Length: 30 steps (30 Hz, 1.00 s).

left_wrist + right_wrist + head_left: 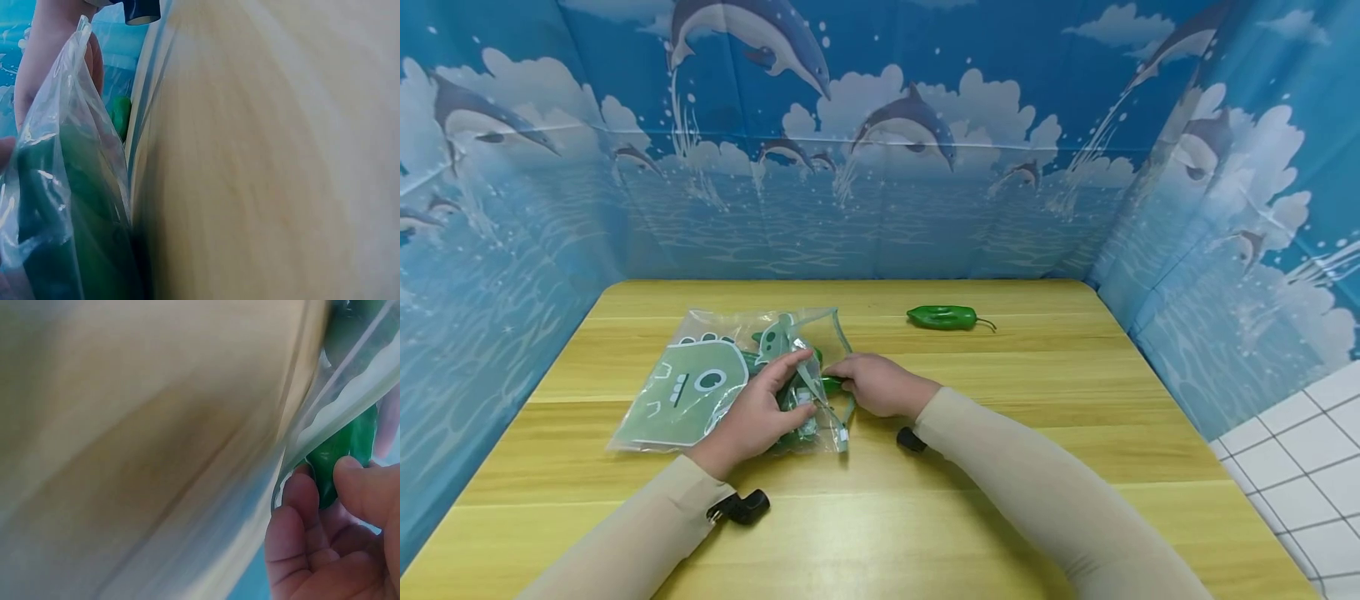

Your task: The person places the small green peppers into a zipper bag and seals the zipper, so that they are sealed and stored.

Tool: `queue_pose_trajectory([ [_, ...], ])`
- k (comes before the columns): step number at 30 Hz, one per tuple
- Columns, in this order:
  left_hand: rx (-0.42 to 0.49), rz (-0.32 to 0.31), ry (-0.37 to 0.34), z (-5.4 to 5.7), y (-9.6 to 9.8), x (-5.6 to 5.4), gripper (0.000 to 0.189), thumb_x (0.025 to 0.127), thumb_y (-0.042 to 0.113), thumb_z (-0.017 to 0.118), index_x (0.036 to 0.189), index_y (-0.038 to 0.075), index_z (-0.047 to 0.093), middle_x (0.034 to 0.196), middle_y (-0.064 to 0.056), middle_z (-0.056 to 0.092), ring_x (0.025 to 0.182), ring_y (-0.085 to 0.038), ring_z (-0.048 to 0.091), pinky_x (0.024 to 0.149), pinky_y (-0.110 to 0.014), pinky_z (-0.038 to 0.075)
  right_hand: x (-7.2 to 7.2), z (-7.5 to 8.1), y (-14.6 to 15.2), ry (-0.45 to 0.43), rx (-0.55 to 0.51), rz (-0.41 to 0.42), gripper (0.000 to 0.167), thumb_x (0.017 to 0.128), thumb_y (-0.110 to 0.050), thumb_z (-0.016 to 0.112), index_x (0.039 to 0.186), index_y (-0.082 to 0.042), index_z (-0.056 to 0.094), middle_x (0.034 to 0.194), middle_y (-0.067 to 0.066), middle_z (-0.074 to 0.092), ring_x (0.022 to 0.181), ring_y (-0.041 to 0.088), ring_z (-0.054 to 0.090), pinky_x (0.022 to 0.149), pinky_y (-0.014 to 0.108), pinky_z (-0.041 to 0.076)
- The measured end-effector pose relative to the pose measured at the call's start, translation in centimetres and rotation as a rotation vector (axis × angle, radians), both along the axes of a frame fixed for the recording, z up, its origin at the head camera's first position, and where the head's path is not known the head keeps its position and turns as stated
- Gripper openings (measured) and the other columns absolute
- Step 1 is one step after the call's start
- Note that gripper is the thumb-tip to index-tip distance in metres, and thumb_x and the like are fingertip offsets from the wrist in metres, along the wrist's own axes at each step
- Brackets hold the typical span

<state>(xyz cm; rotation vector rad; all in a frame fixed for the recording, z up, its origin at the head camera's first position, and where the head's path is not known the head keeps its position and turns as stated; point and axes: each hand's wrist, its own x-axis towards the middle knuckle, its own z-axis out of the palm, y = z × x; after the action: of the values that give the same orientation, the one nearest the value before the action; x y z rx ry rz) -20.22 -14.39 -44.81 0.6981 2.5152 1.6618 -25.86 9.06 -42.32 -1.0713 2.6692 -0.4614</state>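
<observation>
A clear plastic zip bag [681,396] printed with a green cartoon monster lies on the table, its mouth toward the right. Dark green things show inside, partly hidden by the plastic. My left hand [758,412] grips the bag near its mouth, thumb and fingers spread apart on the film. At the opening, my right hand [883,385] pinches a green pepper [337,456] between thumb and fingers. That pepper is partly within the bag's mouth, behind its pale green edge [340,428]. Another green pepper [942,317] lies farther back on the table.
The wooden table [1037,367] has a blue dolphin-print curtain [880,217] along its back and sides. White floor tiles [1307,467] appear at the right. A black wrist camera [748,507] sits on the left sleeve, and another [912,440] is by the right cuff.
</observation>
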Motion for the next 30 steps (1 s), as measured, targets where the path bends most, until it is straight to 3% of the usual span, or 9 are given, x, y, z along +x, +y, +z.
queue_pose_trajectory([
  [4,-0.010,0.008,-0.004,0.04,-0.06,0.00,0.078,0.096,0.012,0.077,0.163,0.013,0.038,0.170,-0.007,0.037,0.160,-0.032,0.030,0.128,-0.054,0.030,-0.06,-0.05,-0.05,-0.010,0.006,-0.054,0.039,0.110,-0.013,0.054,0.149,-0.012,0.060,0.145,0.008,0.066,0.135,0.026,0.061,0.115,0.042,0.050],
  [9,-0.010,0.014,0.004,-0.05,-0.28,-0.10,0.079,0.096,0.012,0.078,0.163,0.012,0.037,0.170,-0.007,0.037,0.160,-0.033,0.030,0.128,-0.055,0.030,-0.06,-0.18,-0.09,-0.013,-0.020,-0.131,0.033,0.109,-0.021,0.059,0.139,-0.009,0.068,0.132,0.009,0.072,0.124,0.025,0.068,0.107,0.042,0.055],
  [22,-0.012,0.014,-0.012,0.01,-0.10,-0.02,0.077,0.097,0.014,0.077,0.163,0.017,0.038,0.170,-0.009,0.037,0.160,-0.035,0.029,0.127,-0.057,0.031,-0.13,-0.37,-0.75,0.047,-0.017,-0.111,0.029,0.109,-0.015,0.058,0.135,-0.009,0.071,0.129,0.006,0.074,0.120,0.023,0.070,0.105,0.040,0.056],
  [30,-0.010,0.020,0.007,0.04,-0.08,-0.16,0.077,0.096,0.014,0.077,0.163,0.017,0.038,0.170,-0.008,0.037,0.159,-0.033,0.030,0.128,-0.056,0.030,-0.25,-0.28,-0.59,0.014,-0.059,-0.186,0.029,0.108,-0.019,0.060,0.133,-0.008,0.072,0.130,0.008,0.074,0.122,0.025,0.070,0.104,0.040,0.057],
])
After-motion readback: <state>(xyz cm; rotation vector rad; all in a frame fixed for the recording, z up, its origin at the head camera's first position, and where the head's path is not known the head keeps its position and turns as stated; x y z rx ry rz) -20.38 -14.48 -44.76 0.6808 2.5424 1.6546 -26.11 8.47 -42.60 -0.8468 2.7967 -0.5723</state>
